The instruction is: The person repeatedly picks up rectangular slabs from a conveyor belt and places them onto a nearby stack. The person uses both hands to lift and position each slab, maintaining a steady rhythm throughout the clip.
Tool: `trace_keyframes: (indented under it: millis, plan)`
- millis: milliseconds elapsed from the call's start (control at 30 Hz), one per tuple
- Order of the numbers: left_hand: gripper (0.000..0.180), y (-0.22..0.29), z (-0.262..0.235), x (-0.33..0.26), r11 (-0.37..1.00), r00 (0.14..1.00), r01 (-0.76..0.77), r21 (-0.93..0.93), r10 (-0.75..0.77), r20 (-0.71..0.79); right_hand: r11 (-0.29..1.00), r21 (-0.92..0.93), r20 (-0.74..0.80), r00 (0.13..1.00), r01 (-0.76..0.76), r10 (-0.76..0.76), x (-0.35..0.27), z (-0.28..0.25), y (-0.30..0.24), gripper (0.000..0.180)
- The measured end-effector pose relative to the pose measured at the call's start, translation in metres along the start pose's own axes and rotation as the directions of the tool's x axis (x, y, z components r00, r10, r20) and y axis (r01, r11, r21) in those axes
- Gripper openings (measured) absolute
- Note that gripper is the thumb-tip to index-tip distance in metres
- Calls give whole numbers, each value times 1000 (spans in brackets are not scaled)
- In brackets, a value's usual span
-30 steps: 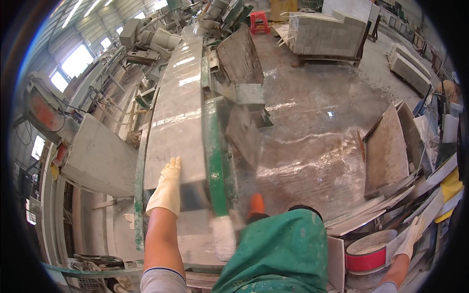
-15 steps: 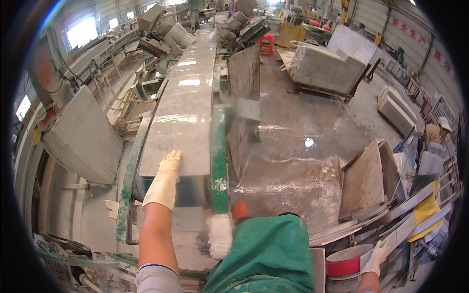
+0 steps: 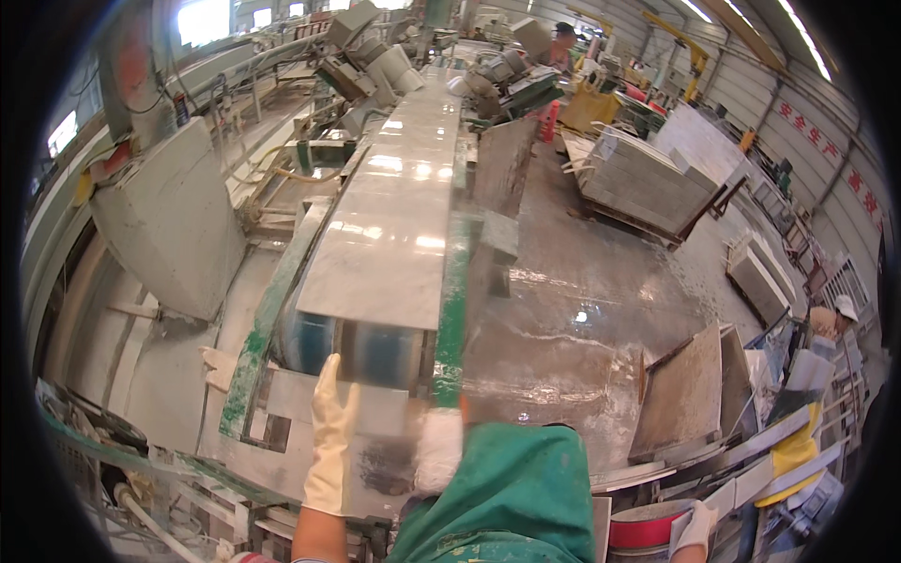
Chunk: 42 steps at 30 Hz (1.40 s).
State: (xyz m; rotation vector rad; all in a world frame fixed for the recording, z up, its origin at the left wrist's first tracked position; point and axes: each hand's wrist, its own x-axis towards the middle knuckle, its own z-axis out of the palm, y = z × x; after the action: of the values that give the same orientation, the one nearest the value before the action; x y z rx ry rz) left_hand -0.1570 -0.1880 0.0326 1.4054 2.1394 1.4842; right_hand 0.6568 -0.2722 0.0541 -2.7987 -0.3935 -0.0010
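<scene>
A pale, wet stone slab (image 3: 383, 258) lies along a conveyor (image 3: 452, 324), running from the far end toward the near one and stopping short of the near edge, where a dark blue belt (image 3: 383, 352) shows between the side rails. The left hand (image 3: 331, 427), in a cream glove, is at the conveyor's near end, nearer its left corner, just short of the slab's near edge. Its fingers point away from the body with a narrow gap to the thumb, and nothing shows in them. A white wrapped bundle (image 3: 438, 450) sits at the near right corner, beside the green apron (image 3: 502, 474).

The right hand (image 3: 696, 527), gloved too, is beside a round container with a red band (image 3: 648, 533), at the near end of some pale strips (image 3: 741, 483); whether its fingers grip anything, I cannot tell. Brown boards (image 3: 676, 399) lean together beyond the strips. Past the conveyor's right edge, a pale stack (image 3: 643, 188) stands on the wet floor (image 3: 554, 347).
</scene>
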Motion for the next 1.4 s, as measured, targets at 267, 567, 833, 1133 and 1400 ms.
trace_keyframes:
  millis: [267,567,833,1133,1400]
  plan:
    - [46,34,9,1,860,984,170,-480,-175,35,494,864,31,968,99,-248,-85,-60,-93,78]
    - [58,180,160,-40,75,499,860,-504,78,863,-3,515,111,-70,857,-991,-225,-86,-329,75]
    - [33,131,173,-15,-338,714,516,-787,-338,614,-787,185,76,-807,589,-586,-413,-30,-429,82]
    - [21,40,59,35,14,634,374,-927,-734,245,-578,199,288,-611,791,-737,-292,25,-424,90]
    - [23,-47,47,45,137,609,486,-863,-761,223,184,218,167,149,958,-975,-47,28,-234,61]
